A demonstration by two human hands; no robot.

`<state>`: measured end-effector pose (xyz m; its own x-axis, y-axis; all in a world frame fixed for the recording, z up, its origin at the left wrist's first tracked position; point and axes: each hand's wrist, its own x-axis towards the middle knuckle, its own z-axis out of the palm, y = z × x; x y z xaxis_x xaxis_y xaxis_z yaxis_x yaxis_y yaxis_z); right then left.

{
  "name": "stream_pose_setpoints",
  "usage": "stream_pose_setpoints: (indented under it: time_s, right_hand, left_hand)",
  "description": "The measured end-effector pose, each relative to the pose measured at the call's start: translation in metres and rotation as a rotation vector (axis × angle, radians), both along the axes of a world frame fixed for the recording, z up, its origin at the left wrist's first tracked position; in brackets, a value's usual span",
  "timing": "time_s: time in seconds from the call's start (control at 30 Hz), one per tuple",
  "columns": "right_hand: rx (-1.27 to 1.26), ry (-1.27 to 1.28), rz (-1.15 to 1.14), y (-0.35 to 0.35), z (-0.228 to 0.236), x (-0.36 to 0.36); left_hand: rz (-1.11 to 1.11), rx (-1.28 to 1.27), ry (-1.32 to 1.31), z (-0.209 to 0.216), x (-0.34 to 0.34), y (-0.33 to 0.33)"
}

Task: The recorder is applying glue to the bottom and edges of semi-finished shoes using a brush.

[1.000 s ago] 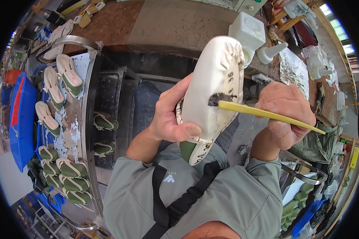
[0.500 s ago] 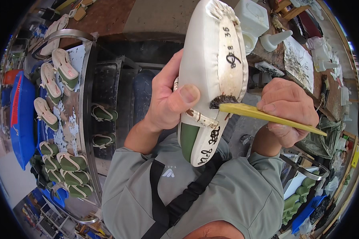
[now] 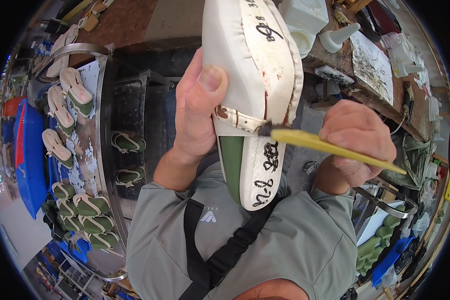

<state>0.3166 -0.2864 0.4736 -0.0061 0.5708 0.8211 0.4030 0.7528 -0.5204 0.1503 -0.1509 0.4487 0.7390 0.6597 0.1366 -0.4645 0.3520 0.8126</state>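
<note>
My left hand grips a white and green shoe upper that is stretched over a form, its sole side turned toward me. The thumb presses on the white side, while the other fingers are mostly hidden behind. A strap crosses the upper near its green part. Handwritten black marks run along the underside. In my right hand is a brush with a yellow-green handle and dark bristles. Its bristles touch the upper at the strap's end, next to the gathered edge.
On the left a metal rack holds several green-and-cream shoe pieces. Beyond it is a blue tray. The workbench at the right carries a white bottle, a nozzle-topped container and a stained sheet. Green pieces lie at lower right.
The brush tip has moved from the gathered underside down to the strap's end. My left hand has shifted the shoe upper slightly left and turned it a little.
</note>
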Motion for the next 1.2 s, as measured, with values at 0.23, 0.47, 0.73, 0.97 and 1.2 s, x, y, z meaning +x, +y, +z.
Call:
stream_pose_setpoints:
  time_s: [0.23,0.47,0.73,0.97,1.2]
  right_hand:
    - [-0.081,0.124,-0.119,-0.008,0.005,-0.012]
    - [-0.21,0.24,-0.29,-0.016,0.009,-0.026]
    - [-0.171,0.071,-0.162,-0.003,0.009,-0.018]
    - [-0.269,0.321,-0.437,0.013,0.014,-0.032]
    - [-0.362,0.159,-0.076,-0.02,-0.002,-0.041]
  left_hand:
    - [0.076,0.125,0.058,0.001,0.002,-0.001]
    - [0.219,0.071,-0.056,0.004,0.011,-0.006]
    - [0.247,0.092,-0.053,0.006,0.011,-0.005]
    - [0.26,-0.016,-0.031,-0.004,0.005,-0.001]
    - [0.254,0.003,0.054,-0.043,0.001,0.012]
